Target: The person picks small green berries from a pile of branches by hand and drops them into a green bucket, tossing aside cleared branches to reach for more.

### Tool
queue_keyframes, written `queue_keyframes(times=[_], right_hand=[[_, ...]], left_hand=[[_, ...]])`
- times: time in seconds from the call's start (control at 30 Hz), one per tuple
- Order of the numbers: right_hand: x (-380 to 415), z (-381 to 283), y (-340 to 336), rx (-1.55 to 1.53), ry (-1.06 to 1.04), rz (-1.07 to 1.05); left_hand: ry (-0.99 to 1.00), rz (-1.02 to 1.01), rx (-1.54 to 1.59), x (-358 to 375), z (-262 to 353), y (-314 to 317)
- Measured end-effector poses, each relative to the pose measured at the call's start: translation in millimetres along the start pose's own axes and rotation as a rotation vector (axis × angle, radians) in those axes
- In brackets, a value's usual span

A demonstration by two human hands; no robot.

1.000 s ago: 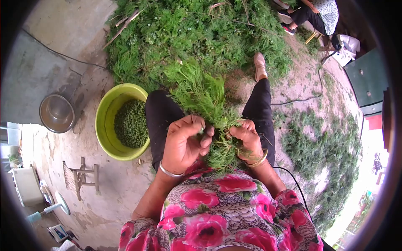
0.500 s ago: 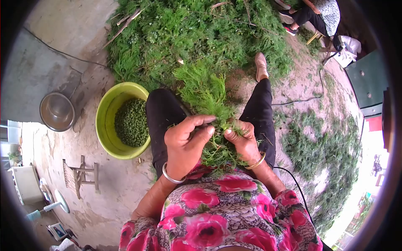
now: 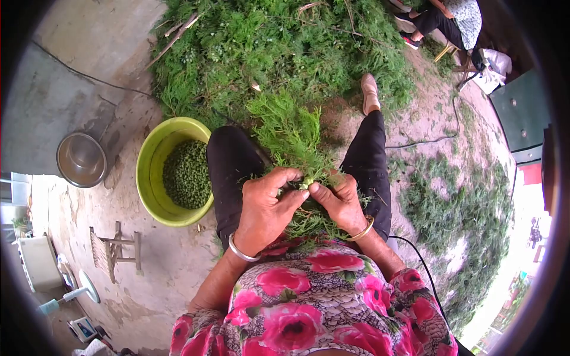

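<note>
A leafy evergreen branch (image 3: 291,133) lies over my lap, its feathery fronds spreading forward between my knees. My right hand (image 3: 339,203) is closed on the branch, thumb pressed near its small pale green cones (image 3: 307,183). From the other side my left hand (image 3: 268,204) pinches at these cones with thumb and forefinger, its fingertips almost meeting the right thumb. More loose sprigs (image 3: 314,221) rest below the hands against my flowered shirt. Beside my left knee stands a yellow-green bucket (image 3: 145,190), partly filled with small round green cones (image 3: 185,175).
A large heap of evergreen branches (image 3: 255,53) covers the floor ahead. Cut greenery (image 3: 457,207) is strewn at the right. A metal basin (image 3: 81,160) and a small wooden stool (image 3: 116,249) stand at the left. Another person (image 3: 442,26) sits at the upper right. A cable (image 3: 421,143) crosses the floor.
My left hand has moved slightly right and closed its fingertips on the cones, where thumb and forefinger were apart before. The right thumb has shifted slightly left toward it.
</note>
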State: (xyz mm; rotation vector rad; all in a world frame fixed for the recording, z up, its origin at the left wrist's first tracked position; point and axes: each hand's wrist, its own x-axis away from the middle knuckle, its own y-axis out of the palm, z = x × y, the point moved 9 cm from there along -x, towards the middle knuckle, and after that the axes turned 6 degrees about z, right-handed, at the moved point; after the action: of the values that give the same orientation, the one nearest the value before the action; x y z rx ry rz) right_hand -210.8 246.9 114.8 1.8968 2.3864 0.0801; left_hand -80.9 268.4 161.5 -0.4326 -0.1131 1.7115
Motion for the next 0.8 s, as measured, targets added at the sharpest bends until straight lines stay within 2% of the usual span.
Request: queue_keyframes(times=[0.1, 0.2, 0.27, 0.3, 0.37, 0.4, 0.47, 0.6, 0.67, 0.8], right_hand=[[-0.2, -2.8, 1.5, 0.127, -0.009, -0.071], [0.2, -7.1, 1.2, 0.131, -0.039, -0.065], [1.3, 2.2, 0.4, 0.032, 0.073, -0.094], [1.5, 1.5, -0.2, 0.033, 0.072, -0.094], [1.9, 5.0, -1.0, -0.101, 0.149, -0.077], [1.5, 4.4, -0.5, -0.102, 0.148, -0.078], [-0.1, 0.5, -3.2, -0.028, 0.099, -0.050], [-2.3, -1.7, -7.1, 0.029, 0.033, -0.028], [-2.3, 0.0, -7.4, 0.132, 0.026, -0.045], [-2.9, -2.1, -8.0, 0.153, -0.005, -0.005]], left_hand=[[-0.002, -0.080, -0.056, 0.3, -2.7, 3.1], [-0.071, -0.094, 0.081, 1.5, -9.5, 5.2], [-0.488, -0.182, 0.380, 12.0, -31.7, 14.7], [-0.486, -0.182, 0.380, 11.6, -32.7, 12.6], [-0.682, -0.230, 0.690, 19.4, -41.4, 20.5], [-0.681, -0.229, 0.690, 19.5, -43.1, 21.2], [-0.833, -0.141, 0.965, 24.8, -51.5, 26.8], [-0.864, -0.212, 1.141, 24.2, -50.9, 31.0], [-0.839, -0.072, 1.134, 21.7, -56.2, 24.4], [-0.762, -0.040, 1.031, 18.4, -61.2, 16.1]])
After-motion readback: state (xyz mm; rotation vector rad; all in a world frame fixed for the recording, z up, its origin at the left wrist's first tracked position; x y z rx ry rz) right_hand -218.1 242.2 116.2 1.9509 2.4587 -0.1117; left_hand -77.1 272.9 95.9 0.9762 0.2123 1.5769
